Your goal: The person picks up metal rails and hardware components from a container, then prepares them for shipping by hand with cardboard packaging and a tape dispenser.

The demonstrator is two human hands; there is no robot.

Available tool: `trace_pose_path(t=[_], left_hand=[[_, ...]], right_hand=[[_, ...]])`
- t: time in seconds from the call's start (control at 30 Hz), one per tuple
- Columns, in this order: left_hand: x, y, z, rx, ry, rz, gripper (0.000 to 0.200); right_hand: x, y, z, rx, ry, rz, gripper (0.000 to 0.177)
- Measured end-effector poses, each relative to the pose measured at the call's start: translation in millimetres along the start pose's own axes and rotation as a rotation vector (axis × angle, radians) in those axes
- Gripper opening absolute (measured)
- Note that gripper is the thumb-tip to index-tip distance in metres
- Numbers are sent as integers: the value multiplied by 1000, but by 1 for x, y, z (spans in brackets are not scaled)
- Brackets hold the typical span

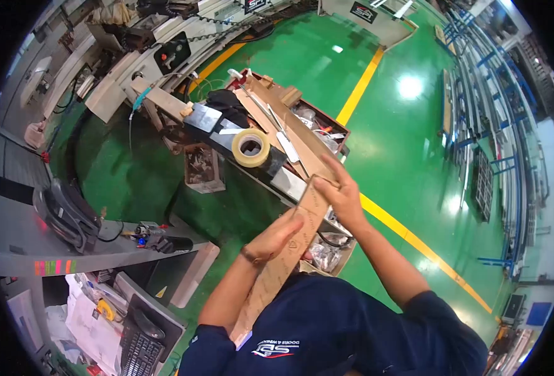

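Note:
A long, flat strip wrapped in brown printed paper (283, 266) slants from my chest up to the edge of a cluttered workbench. My left hand (275, 237) lies along its left side, fingers stretched out and together against the paper. At its upper end, my right hand (341, 193) has the thumb on the strip's top corner and the fingers extended past it. Just beyond on the bench are a roll of clear tape (250, 148), a white-handled tool (287, 146) and a long brown board (302, 138).
At the lower left stand a keyboard (142, 341), papers (92, 319) and a grey machine ledge (120, 260). A box of plastic-wrapped parts (327, 254) sits under the strip. Metal racks (477, 125) line the right side beyond the green floor (408, 182).

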State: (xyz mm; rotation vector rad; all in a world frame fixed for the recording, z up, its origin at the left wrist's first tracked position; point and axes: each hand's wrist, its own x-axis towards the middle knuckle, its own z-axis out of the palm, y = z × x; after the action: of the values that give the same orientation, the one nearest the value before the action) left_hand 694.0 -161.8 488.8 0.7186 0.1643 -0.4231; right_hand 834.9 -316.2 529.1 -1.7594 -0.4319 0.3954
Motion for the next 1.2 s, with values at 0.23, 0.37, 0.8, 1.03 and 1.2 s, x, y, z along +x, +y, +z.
trace_pose_path(t=[0.23, 0.37, 0.8, 1.03, 1.2], left_hand=[[-45, -19, -27, 96, 402, 210, 46], [-73, -22, -45, 63, 518, 280, 35], [-115, -23, -77, 58, 737, 259, 42], [-111, -25, -87, 101, 747, 260, 45], [-106, -43, -103, 240, 796, 263, 50]], right_hand=[[64, 50, 35, 423, -311, 155, 64], [129, 130, 63, -317, -178, 56, 39], [131, 189, 142, -567, 110, -264, 14], [137, 171, 129, -654, 11, -555, 11], [134, 110, 106, -642, -38, -684, 9]])
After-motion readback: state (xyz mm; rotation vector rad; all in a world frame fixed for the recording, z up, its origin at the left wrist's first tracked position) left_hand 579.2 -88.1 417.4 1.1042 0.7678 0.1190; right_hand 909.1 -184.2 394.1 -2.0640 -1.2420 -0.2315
